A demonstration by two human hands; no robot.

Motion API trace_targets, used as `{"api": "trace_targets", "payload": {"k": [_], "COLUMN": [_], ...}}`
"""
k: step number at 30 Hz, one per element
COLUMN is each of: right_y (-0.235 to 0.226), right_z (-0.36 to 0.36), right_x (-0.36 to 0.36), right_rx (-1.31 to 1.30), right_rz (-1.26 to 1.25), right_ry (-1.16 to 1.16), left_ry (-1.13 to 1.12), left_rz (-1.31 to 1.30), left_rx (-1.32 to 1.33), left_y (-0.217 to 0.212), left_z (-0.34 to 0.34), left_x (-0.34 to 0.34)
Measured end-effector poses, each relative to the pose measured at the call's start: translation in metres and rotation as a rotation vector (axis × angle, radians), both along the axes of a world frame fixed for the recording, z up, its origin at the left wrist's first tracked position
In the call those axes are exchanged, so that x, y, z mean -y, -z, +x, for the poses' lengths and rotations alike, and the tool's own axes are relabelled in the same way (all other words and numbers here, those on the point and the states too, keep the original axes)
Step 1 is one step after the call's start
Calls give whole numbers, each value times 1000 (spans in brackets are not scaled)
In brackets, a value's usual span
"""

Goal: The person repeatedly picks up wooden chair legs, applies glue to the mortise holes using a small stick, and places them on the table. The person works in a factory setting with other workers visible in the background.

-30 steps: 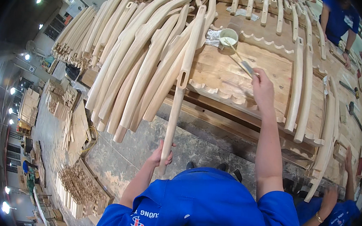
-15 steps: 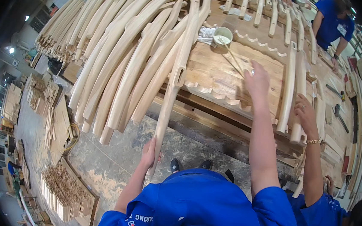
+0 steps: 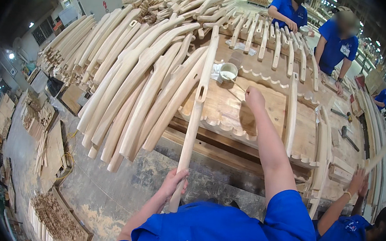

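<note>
My left hand (image 3: 174, 181) is closed round the lower end of a long pale wooden leg (image 3: 192, 132), which slants away from me. A slot-shaped mortise is cut in its upper part. Its far end lies against a heap of similar curved legs (image 3: 142, 102). Over the workbench, my right hand (image 3: 255, 100) is closed on the near end of a thin stick (image 3: 239, 85). The stick's other end rests in a small cup (image 3: 228, 71) of whitish liquid. Whether the stick has a brush tip is hidden in the cup.
A wooden rack with scalloped rails (image 3: 229, 127) lies on the bench before me. Further right are a mallet (image 3: 350, 138) and more wooden parts. A co-worker's hand (image 3: 357, 181) holds a wooden piece at my right; other people (image 3: 337, 46) stand across the bench.
My right hand has closed more tightly on the stick. My view has tilted up, showing more of the far side. The co-worker at right has taken a wooden piece off the rack.
</note>
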State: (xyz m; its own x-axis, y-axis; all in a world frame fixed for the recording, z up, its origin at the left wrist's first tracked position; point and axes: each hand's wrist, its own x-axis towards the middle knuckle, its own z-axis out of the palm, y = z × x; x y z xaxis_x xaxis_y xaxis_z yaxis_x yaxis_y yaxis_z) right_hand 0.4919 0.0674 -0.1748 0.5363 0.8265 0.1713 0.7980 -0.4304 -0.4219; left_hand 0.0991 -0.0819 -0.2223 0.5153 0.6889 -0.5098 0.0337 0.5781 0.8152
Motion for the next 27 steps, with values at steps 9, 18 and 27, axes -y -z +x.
{"api": "trace_targets", "payload": {"k": [9, 18, 27], "right_y": [-100, -87, -31], "right_z": [-19, -34, -18], "right_x": [-20, -50, -16], "right_rx": [515, 545, 60], "right_rz": [-207, -260, 8], "right_ry": [-160, -58, 153], "left_ry": [-87, -9, -8], "left_rz": [-7, -93, -79], "left_rx": [33, 78, 148], "left_y": [28, 27, 28], "left_z": [4, 1, -8], "left_x": [13, 13, 9]}}
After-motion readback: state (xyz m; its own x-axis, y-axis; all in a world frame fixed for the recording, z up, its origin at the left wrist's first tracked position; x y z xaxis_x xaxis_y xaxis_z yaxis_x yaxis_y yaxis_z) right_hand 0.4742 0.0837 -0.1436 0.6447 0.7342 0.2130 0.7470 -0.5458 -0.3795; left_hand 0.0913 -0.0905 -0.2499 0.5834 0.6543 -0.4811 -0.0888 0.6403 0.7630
